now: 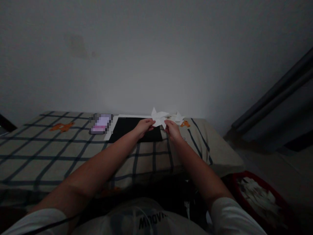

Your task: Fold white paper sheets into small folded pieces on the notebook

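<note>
A white folded paper figure [159,118] with pointed flaps is held up between my two hands. My left hand [145,127] pinches its left lower edge, fingers closed. On the other side, my right hand [172,129] grips a lower right point of it between thumb and fingers. Beneath my left hand lies a dark flat sheet or folder [129,130] over a white sheet [110,134]. Just behind my right hand, more folded white paper [179,118] with dark printed lines rests on the cloth.
A checked cloth [80,166] covers the table. A phone [100,124] with a blurred screen lies left of the dark sheet. The wall [156,58] rises directly behind. At lower right stands a red bin [236,178] holding crumpled paper; a grey curtain [274,107] hangs farther right.
</note>
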Demonstrator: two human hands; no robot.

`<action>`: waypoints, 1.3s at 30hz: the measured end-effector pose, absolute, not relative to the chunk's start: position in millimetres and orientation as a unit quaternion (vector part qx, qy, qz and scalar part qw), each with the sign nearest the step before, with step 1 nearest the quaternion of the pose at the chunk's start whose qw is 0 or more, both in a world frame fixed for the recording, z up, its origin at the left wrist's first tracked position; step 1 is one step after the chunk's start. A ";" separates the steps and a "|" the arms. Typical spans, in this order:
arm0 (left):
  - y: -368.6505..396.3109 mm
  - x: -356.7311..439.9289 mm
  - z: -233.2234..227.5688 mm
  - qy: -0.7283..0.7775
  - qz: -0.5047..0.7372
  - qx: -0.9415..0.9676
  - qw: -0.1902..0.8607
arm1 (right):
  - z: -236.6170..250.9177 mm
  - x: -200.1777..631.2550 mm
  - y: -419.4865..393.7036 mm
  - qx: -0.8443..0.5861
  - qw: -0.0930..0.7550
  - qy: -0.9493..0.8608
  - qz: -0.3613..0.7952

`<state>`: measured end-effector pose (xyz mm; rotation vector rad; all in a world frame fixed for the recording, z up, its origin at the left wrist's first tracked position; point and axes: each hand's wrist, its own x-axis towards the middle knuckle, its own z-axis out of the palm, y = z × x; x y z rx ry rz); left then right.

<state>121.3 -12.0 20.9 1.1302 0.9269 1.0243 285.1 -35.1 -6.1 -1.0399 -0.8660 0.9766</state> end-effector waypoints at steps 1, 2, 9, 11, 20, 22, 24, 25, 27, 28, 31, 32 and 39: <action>-11.1 128.5 20.2 0.402 0.448 0.493 0.628 | -7.1 292.0 -38.3 -0.464 0.668 -0.385 0.436; -9.7 136.2 20.1 0.400 0.449 0.493 0.629 | -7.4 299.2 -41.0 -0.465 0.665 -0.388 0.436; 20.5 203.5 29.9 0.415 0.484 0.499 0.588 | 10.0 356.3 -29.5 -0.528 0.686 -0.382 0.323; 32.4 222.3 32.2 0.434 0.490 0.506 0.562 | 17.0 372.9 -16.9 -0.572 0.662 -0.403 0.268; 75.6 261.0 17.4 0.533 0.404 0.634 0.389 | 12.4 406.5 18.0 -0.704 0.516 -0.476 0.110; 80.2 262.5 11.9 0.543 0.368 0.676 0.337 | 1.2 406.9 18.0 -0.724 0.483 -0.483 0.095; 82.0 264.6 6.9 0.543 0.329 0.719 0.284 | -10.8 407.4 17.5 -0.743 0.445 -0.492 0.084; 82.0 266.0 4.8 0.540 0.308 0.739 0.259 | -16.2 407.7 17.4 -0.750 0.425 -0.500 0.080; 80.1 269.2 1.0 0.529 0.268 0.778 0.208 | -24.6 408.6 17.8 -0.762 0.390 -0.512 0.071; 78.5 270.8 -0.7 0.523 0.249 0.794 0.182 | -27.5 409.0 18.2 -0.766 0.375 -0.517 0.065; 72.5 274.1 -5.3 0.504 0.200 0.834 0.105 | -31.7 409.5 19.7 -0.778 0.337 -0.529 0.043; 70.7 274.7 -6.5 0.497 0.185 0.844 0.083 | -32.2 409.3 19.9 -0.780 0.328 -0.532 0.035; 64.7 273.8 -1.6 0.458 0.126 0.880 0.007 | -28.8 404.0 13.4 -0.781 0.308 -0.543 -0.016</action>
